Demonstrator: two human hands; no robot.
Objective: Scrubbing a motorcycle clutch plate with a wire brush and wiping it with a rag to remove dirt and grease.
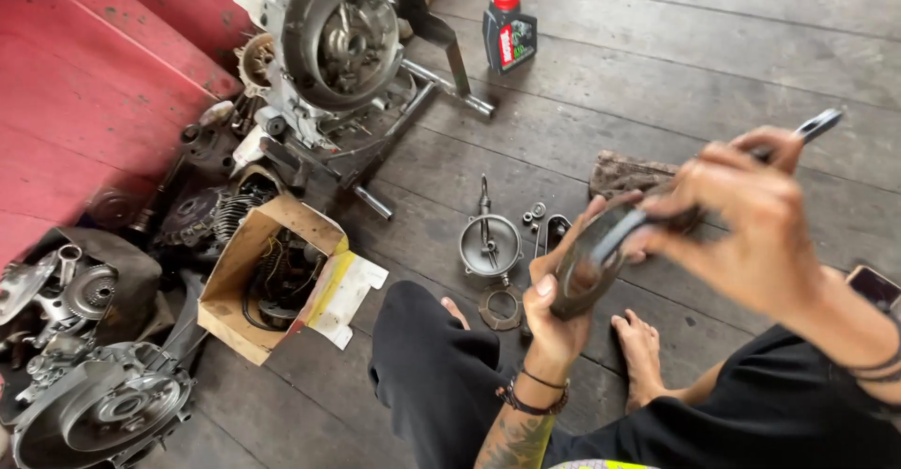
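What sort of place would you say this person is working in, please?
Probably an informal engine repair workshop, set up on a dark wooden plank floor. A stripped grey metal engine casing, a black oil bottle with a red cap and an open cardboard box of parts suggest it.

A single head-worn camera looks steeply down and forward over the person's lap onto the plank floor (657,65). It sits close above the hands, while the engine case (338,42) lies farther ahead, upper left.
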